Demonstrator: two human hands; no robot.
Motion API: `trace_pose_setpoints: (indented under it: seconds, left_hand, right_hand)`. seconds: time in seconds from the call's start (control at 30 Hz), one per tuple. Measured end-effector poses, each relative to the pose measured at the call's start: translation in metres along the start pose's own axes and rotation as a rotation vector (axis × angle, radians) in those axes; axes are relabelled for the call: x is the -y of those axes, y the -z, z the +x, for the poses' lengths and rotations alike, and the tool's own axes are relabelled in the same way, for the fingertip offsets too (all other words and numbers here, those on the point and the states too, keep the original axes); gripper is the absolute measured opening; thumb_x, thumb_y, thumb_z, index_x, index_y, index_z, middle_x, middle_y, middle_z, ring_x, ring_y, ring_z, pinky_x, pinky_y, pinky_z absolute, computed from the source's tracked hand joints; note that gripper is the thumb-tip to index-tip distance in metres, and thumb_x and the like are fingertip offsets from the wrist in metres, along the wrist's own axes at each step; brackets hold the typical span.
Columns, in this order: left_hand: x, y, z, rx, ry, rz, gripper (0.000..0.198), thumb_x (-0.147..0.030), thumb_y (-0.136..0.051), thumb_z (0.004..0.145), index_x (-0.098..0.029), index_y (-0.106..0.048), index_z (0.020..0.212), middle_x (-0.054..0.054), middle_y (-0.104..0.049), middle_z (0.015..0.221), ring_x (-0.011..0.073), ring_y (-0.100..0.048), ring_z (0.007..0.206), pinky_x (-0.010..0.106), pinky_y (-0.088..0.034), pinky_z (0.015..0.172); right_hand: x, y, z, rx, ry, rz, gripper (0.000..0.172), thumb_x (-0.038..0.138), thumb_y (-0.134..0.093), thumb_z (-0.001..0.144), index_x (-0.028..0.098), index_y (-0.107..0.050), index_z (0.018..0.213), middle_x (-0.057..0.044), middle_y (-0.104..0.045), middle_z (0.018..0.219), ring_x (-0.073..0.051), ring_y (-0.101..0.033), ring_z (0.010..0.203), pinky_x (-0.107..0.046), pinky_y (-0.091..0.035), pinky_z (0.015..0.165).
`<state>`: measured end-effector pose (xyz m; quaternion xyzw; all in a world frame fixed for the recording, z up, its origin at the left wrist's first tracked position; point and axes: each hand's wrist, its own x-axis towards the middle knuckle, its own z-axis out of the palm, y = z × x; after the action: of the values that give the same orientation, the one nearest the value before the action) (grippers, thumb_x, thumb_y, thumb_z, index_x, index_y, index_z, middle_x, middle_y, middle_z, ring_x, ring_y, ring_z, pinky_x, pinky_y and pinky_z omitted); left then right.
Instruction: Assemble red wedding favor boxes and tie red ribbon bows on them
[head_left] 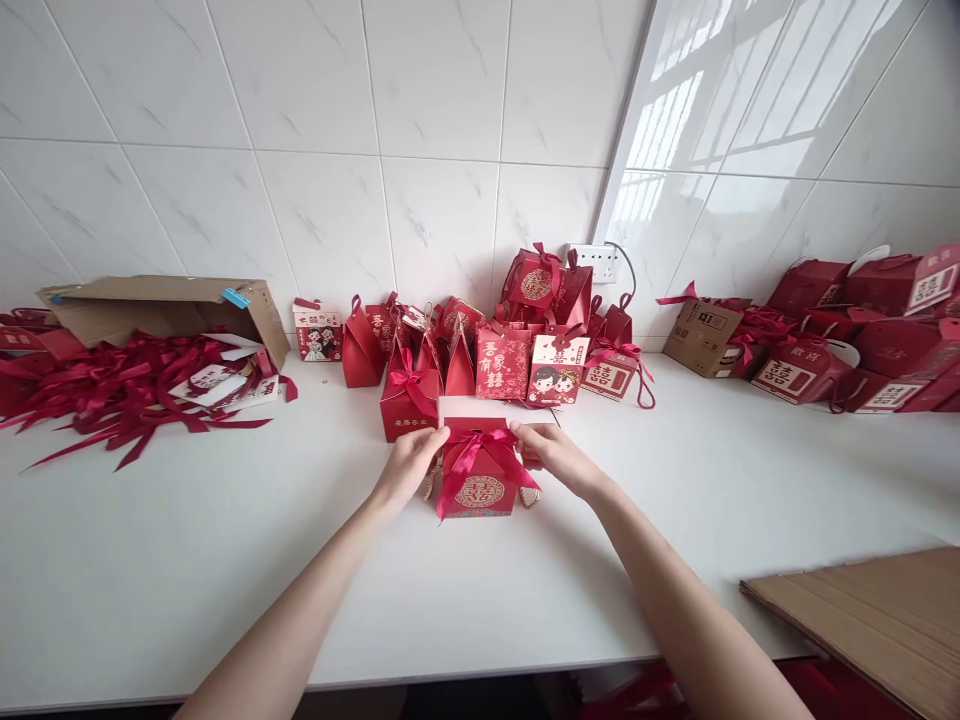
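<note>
Red box point(480, 492) upright at mid-table, near side of the box cluster point(501, 368). Left hand point(409, 465) and right hand point(559, 455) grasp its opposite upper edges, probably to hold it square while leaving the bow point(480, 440) clear in front. Can't tell if fingertips also catch ribbon. Ribbon pile point(154, 385) sits far left, likely there to free working space.

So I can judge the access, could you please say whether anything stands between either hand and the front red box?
Nothing visible does: the left hand and right hand are at the upper sides of the front red box. A second box with a bow stands beyond the left hand, not between.
</note>
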<state>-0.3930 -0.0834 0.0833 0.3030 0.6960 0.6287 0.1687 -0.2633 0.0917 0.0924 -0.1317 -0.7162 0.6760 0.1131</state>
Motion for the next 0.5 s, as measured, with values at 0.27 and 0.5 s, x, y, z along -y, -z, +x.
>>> trace_pose_setpoints:
  seconds: [0.27, 0.5]
  left_hand:
    - [-0.002, -0.001, 0.001, 0.048, 0.026, -0.057, 0.040, -0.045, -0.059, 0.070, -0.019, -0.031, 0.055, -0.006, -0.030, 0.055, 0.0086, -0.028, 0.051, 0.022, -0.023, 0.049]
    - [0.002, -0.002, 0.001, 0.062, 0.077, -0.123, 0.040, -0.043, -0.060, 0.070, -0.020, -0.032, 0.055, -0.006, -0.031, 0.053, 0.0075, -0.031, 0.047, 0.021, -0.023, 0.044]
  right_hand:
    - [-0.010, -0.002, 0.005, 0.088, -0.012, 0.091, 0.045, 0.058, -0.066, 0.070, 0.018, -0.047, 0.061, 0.005, -0.040, 0.057, -0.008, -0.034, 0.053, -0.024, -0.028, 0.053]
    - [-0.013, -0.001, 0.006, 0.140, -0.059, 0.174, 0.042, 0.053, -0.066, 0.072, 0.019, -0.044, 0.061, 0.008, -0.028, 0.053, -0.007, -0.024, 0.049, -0.023, -0.024, 0.050]
